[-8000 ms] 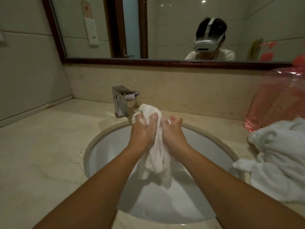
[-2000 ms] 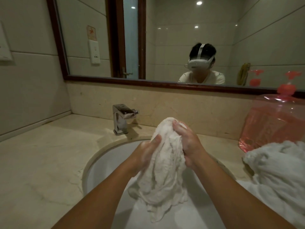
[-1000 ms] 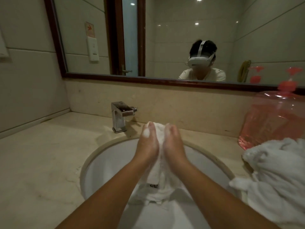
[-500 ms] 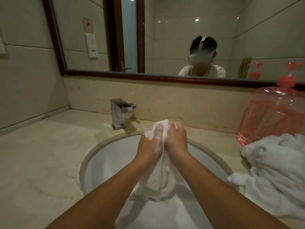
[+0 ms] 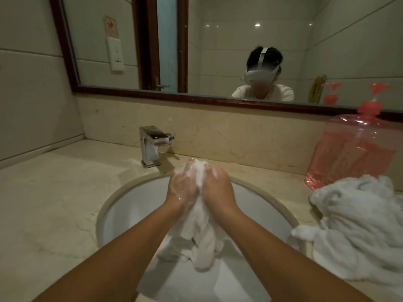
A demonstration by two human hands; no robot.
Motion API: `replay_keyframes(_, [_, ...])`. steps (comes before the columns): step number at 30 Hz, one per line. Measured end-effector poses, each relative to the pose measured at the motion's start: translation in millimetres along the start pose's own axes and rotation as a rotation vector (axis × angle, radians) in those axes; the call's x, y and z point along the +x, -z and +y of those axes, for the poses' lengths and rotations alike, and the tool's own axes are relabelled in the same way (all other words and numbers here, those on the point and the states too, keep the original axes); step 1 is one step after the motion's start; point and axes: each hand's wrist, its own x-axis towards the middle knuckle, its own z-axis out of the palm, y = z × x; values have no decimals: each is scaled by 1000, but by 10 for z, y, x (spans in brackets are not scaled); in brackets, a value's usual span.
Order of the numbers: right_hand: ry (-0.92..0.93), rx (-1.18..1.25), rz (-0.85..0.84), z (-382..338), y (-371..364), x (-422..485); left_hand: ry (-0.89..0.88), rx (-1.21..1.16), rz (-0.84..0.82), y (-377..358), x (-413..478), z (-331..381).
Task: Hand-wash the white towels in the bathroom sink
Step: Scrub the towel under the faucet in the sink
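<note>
Standing at a bathroom sink [image 5: 122, 214], both forearms stretched out over the white bowl. Gripping one white towel [image 5: 202, 236] with the left hand [image 5: 182, 190] and the right hand [image 5: 219, 192] together: fingers of each curled round the bunched top of the cloth, knuckles nearly touching, palms turned inward. Held up above the basin, near the chrome tap [image 5: 150, 147] and a little to its right. Lathered with suds at the top, over the fingers and the back of the left hand. Hanging slack below the wrists, with the lower folds down inside the bowl, perhaps resting on its wall, though hidden there by the forearms. On the right, heaped on the beige marble worktop [image 5: 54, 192] just beside the sink rim: a pile of towels [image 5: 357, 225], also white, with one corner lying at the rim. Behind the pile, against the backsplash: a clear pink pump bottle [image 5: 353, 153], partly filled. Above the backsplash: a dark-framed mirror [image 5: 152, 93], reflecting a person in a white headset and pale shirt, head bowed.
</note>
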Motion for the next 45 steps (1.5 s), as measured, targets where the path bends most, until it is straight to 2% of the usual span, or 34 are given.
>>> replay_keyframes(2, [-90, 94, 79, -12, 26, 204, -46, 53, -33, -62, -66, -43])
replay_keyframes(4, [-140, 125, 51, -9, 31, 188, -116, 83, -57, -73, -102, 1])
replay_keyframes(8, [-95, 73, -88, 87, 22, -62, -303, 74, 193, -22, -39, -12])
replay_keyframes(9, [-107, 122, -81, 92, 63, -26, -267, 58, 156, -20, -50, -1])
replay_keyframes(11, [-189, 320, -71, 137, 135, 99, -51, -36, -25, 2, -53, 4])
replay_keyframes(13, [-279, 416, -85, 260, 175, 211, 86, -121, -71, 106, 64, -63])
replay_keyframes(16, [-362, 303, -336, 357, 196, 97, 187, -335, -232, 222, 129, -135])
replay_keyframes(18, [-385, 323, -414, 382, 179, 81, 153, -453, -294, 334, -32, 26])
replay_keyframes(21, [-379, 507, -318, 286, 209, 104, 40, -539, -391, 369, -16, -27])
replay_keyframes(24, [-355, 708, -209, 214, 248, 131, -91, -325, -429, 326, -122, 22])
replay_keyframes(26, [-318, 705, -192, 165, 245, 110, -144, -158, -378, 228, -214, 21])
replay_keyframes(27, [-298, 696, -189, 160, 239, 109, -172, -114, -284, 193, -234, 21])
replay_keyframes(29, [-255, 675, -202, 157, 255, 123, -197, -109, -170, 173, -199, 11])
replay_keyframes(31, [-227, 628, -200, 167, 350, 163, -145, -148, -115, 230, -133, 34])
replay_keyframes(35, [-164, 484, -39, 214, 620, 253, -102, -140, -69, 312, -53, 22])
replay_keyframes(38, [-81, 447, 75, 182, 507, 223, -114, -135, -84, 211, -93, 61])
replay_keyframes(42, [-128, 557, -39, -56, 115, 27, -160, -166, 15, -35, -182, 108])
replay_keyframes(45, [-67, 438, -115, -100, 1, -162, -104, -121, 150, -3, -83, 99])
